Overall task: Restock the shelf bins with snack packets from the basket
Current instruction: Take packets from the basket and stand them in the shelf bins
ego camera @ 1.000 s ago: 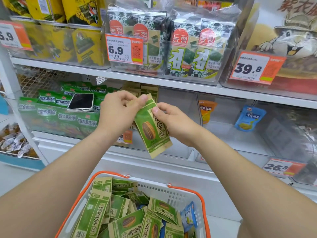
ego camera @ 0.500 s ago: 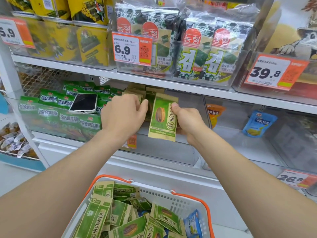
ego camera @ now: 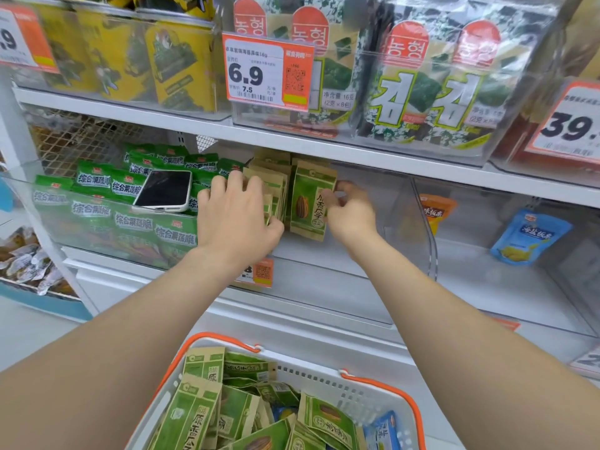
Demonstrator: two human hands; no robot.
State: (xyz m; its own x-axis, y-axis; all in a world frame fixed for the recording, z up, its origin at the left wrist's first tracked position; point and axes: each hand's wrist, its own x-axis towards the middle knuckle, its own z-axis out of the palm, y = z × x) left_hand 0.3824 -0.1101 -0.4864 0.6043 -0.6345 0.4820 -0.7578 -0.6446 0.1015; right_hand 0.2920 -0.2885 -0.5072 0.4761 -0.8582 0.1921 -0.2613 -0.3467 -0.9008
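Observation:
A green and tan sunflower-seed packet [ego camera: 310, 203] stands upright inside the clear shelf bin [ego camera: 418, 222] on the middle shelf. My right hand [ego camera: 349, 212] pinches its right edge. My left hand [ego camera: 235, 216] presses flat against a row of the same packets [ego camera: 271, 186] at the bin's left, holding them upright. Below, a white basket with orange handles [ego camera: 383, 389] holds several more seed packets [ego camera: 227, 414] and a blue packet [ego camera: 383, 431].
A phone [ego camera: 164, 190] lies on green snack packs [ego camera: 130, 219] in the left bin. The bin to the right holds a blue pouch [ego camera: 527, 237] and an orange one [ego camera: 433, 211]. Seaweed packs [ego camera: 431, 76] and price tags [ego camera: 268, 71] fill the upper shelf.
Both hands moved forward from above the basket into the bin. The packet went from tilted in the air to upright beside the row, and the view moved closer to the shelf.

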